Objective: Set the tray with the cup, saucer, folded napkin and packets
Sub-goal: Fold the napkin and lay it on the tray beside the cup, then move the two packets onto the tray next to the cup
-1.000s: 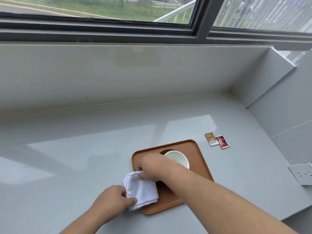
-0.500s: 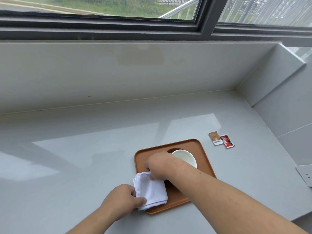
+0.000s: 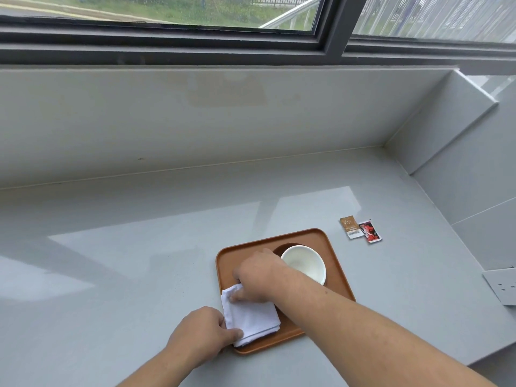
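Note:
An orange-brown tray (image 3: 333, 263) lies on the grey counter. On its right half stands a white cup (image 3: 304, 263) on a dark brown saucer (image 3: 283, 248), mostly hidden under the cup. A folded white napkin (image 3: 252, 317) lies in the tray's near left corner. My left hand (image 3: 202, 333) pinches the napkin's near left edge. My right hand (image 3: 261, 276) presses its fingers on the napkin's far edge, my forearm crossing the tray. Two packets, a brown one (image 3: 349, 226) and a red one (image 3: 369, 231), lie on the counter to the right of the tray.
The counter (image 3: 139, 261) runs to a low back wall under a window and a side wall on the right. A white socket plate (image 3: 502, 286) sits on the side wall at the right edge. The counter's front edge drops off at the lower right.
The napkin has shifted further onto the tray and lies flatter; both hands moved with it. The camera has swung slightly.

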The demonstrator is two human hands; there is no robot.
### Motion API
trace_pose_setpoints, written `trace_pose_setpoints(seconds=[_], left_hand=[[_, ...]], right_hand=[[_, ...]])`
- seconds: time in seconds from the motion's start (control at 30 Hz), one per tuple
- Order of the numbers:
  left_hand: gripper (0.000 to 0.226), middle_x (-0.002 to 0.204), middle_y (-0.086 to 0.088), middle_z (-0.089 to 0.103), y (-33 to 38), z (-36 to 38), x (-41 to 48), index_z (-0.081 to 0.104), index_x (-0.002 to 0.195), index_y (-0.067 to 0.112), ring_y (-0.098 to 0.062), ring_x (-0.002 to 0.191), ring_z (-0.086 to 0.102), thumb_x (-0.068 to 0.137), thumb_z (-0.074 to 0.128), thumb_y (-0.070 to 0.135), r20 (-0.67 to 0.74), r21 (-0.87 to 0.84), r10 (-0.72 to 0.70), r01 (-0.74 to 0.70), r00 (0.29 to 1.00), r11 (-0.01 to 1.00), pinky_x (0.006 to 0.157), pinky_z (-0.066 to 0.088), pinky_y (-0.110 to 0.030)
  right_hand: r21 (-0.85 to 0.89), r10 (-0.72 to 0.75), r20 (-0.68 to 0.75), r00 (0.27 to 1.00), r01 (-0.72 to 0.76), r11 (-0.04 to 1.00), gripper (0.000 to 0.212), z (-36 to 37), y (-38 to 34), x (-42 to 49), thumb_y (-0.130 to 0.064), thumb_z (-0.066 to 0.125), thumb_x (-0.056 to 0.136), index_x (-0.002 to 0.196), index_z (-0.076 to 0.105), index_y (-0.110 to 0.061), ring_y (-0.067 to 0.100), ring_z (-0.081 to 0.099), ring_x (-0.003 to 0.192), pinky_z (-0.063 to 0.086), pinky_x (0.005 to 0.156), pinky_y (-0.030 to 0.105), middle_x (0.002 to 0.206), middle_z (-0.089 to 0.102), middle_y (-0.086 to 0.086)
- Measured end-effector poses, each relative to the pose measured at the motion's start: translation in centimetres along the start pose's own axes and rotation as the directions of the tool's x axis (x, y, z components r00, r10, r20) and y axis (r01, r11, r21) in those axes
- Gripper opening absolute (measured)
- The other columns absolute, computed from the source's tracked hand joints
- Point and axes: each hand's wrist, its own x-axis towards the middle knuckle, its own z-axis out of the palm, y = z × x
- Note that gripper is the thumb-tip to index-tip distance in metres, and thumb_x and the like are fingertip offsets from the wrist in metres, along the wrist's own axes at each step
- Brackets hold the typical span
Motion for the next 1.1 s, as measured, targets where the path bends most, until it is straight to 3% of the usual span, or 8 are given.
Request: trace_pose_setpoints(seconds=[0.1, 0.2, 0.43, 0.6, 0.73, 0.83, 0.97, 1.1], left_hand=[[0.047, 0.054, 0.002, 0.057, 0.0, 0.0, -0.1, 0.046, 0.057, 0.021, -0.011, 0.051, 0.050, 0.072, 0.072, 0.057, -0.001, 0.006, -0.003, 0.003, 1.000, 1.000, 0.052, 0.034, -0.028], [0.044, 0.058, 0.001, 0.060, 0.0, 0.0, -0.1, 0.049, 0.061, 0.022, -0.012, 0.054, 0.052, 0.071, 0.072, 0.058, -0.007, 0.005, -0.006, 0.006, 1.000, 1.000, 0.054, 0.036, -0.028], [0.043, 0.065, 0.002, 0.063, 0.0, 0.1, 0.0, 0.051, 0.064, 0.023, -0.011, 0.060, 0.054, 0.071, 0.071, 0.061, -0.010, 0.048, -0.002, 0.002, 1.000, 0.999, 0.056, 0.038, -0.028], [0.046, 0.062, 0.005, 0.059, 0.1, -1.4, -0.3, 0.049, 0.061, 0.023, -0.008, 0.058, 0.052, 0.073, 0.065, 0.065, -0.066, 0.118, 0.074, -0.066, 0.995, 0.991, 0.052, 0.035, -0.028], [0.036, 0.073, 0.010, 0.067, 0.9, -5.3, -0.3, 0.058, 0.072, 0.029, -0.003, 0.069, 0.060, 0.079, 0.060, 0.064, -0.177, 0.200, 0.205, -0.169, 0.963, 0.965, 0.054, 0.041, -0.027], [0.025, 0.095, 0.017, 0.067, 3.2, -9.0, 0.0, 0.059, 0.089, 0.037, -0.003, 0.082, 0.060, 0.082, 0.058, 0.061, -0.211, 0.310, 0.352, -0.279, 0.912, 0.909, 0.067, 0.050, -0.027], [0.042, 0.127, 0.019, 0.063, 8.6, -11.9, 1.0, 0.057, 0.122, 0.040, -0.010, 0.115, 0.058, 0.086, 0.059, 0.063, -0.250, 0.437, 0.489, -0.354, 0.835, 0.827, 0.085, 0.051, -0.032], [0.050, 0.137, 0.017, 0.058, 14.9, -11.5, 2.6, 0.053, 0.129, 0.041, -0.013, 0.129, 0.051, 0.086, 0.059, 0.066, -0.207, 0.516, 0.561, -0.398, 0.801, 0.759, 0.097, 0.050, -0.036]], right_hand=[[0.002, 0.026, -0.067, 0.997, -0.026, 1.000, 0.049, 0.9, -0.3, 0.3, -0.069, 0.043, 0.095, 0.083, 0.057, -0.024, 0.027, 0.048, 0.088, 0.035, 0.091, 0.046, 0.092, 0.067, 0.003], [-0.033, 0.043, -0.117, 0.992, -0.047, 0.998, 0.048, 1.5, -0.6, 0.4, -0.069, 0.042, 0.095, 0.085, 0.057, -0.024, 0.029, 0.054, 0.096, 0.035, 0.088, 0.045, 0.099, 0.070, 0.005], [-0.034, 0.079, -0.154, 0.985, -0.085, 0.996, 0.052, 2.2, -1.1, 0.4, -0.065, 0.044, 0.097, 0.102, 0.068, -0.019, 0.029, 0.055, 0.102, 0.036, 0.089, 0.044, 0.104, 0.070, 0.006], [0.006, 0.072, -0.296, 0.952, -0.073, 0.997, 0.052, 1.7, -1.4, -0.7, -0.062, 0.048, 0.096, 0.115, 0.063, -0.015, 0.032, 0.054, 0.107, 0.040, 0.091, 0.047, 0.113, 0.064, 0.012], [0.140, 0.142, -0.516, 0.845, -0.081, 0.987, 0.040, -0.4, 0.0, -3.0, -0.052, 0.052, 0.096, 0.111, 0.061, -0.016, 0.030, 0.052, 0.101, 0.043, 0.087, 0.044, 0.106, 0.061, 0.007], [0.244, 0.270, -0.623, 0.734, -0.145, 0.959, 0.032, -1.5, 2.3, -5.6, -0.048, 0.051, 0.095, 0.107, 0.061, -0.020, 0.026, 0.052, 0.097, 0.045, 0.085, 0.041, 0.101, 0.060, 0.001], [0.440, 0.474, -0.639, 0.605, -0.218, 0.871, 0.032, -0.9, 7.1, -8.7, -0.045, 0.055, 0.094, 0.116, 0.061, -0.023, 0.025, 0.051, 0.103, 0.046, 0.090, 0.040, 0.109, 0.061, -0.001], [0.586, 0.615, -0.560, 0.555, -0.259, 0.768, 0.036, 1.5, 13.0, -11.3, -0.043, 0.058, 0.094, 0.124, 0.060, -0.024, 0.025, 0.052, 0.109, 0.045, 0.094, 0.038, 0.117, 0.062, -0.002]])
